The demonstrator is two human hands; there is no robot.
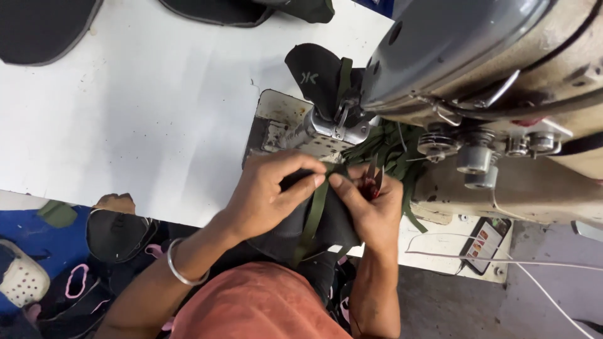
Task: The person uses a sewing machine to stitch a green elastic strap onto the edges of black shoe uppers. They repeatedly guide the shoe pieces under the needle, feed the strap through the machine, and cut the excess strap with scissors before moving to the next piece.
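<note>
**Both hands pinching the strap at the machine**

Your left hand point(267, 191) is closed on the black fabric point(326, 226) and green strap point(316, 210), center frame, just below the sewing machine point(477, 69). Your right hand point(370, 201) pinches the same strap and also holds small red-handled snips point(372, 185). More strap point(392, 147) is piled under the machine head. A phone point(483, 243) lies lower right.

Bare forearms, 1 silver bangle point(182, 267), seemingly salmon shirt point(257, 304).
</note>
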